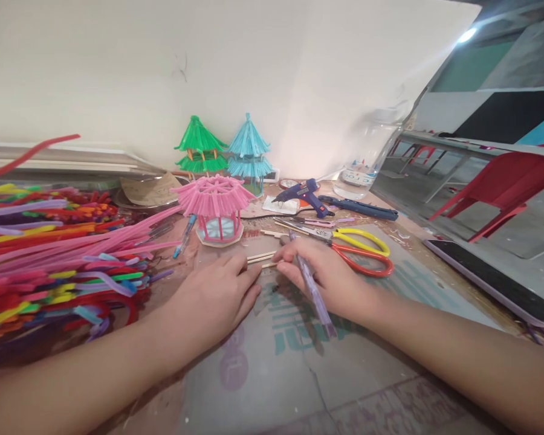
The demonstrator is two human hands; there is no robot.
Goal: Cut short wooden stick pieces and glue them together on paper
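My right hand (329, 275) is closed around a purple pen (316, 293), which slants with its upper end leaning away from me. My left hand (215, 293) rests low over the table mat, its fingers pressed down at the left ends of several thin wooden sticks (262, 258). The sticks span the gap between both hands, and the right fingertips touch or nearly touch them. Just beyond the left hand stands a small pink pavilion model (217, 208) with a fringed roof. Scissors (362, 248) with yellow and red handles lie open past my right hand.
Bundles of coloured pipe cleaners (63, 260) heap up at left. Behind are a green pavilion model (200, 145), a blue one (249, 151), a glue gun (306, 196), a dark-blue tool (360, 207) and a clear plastic jar (367, 151). A phone (494, 278) lies at the right edge.
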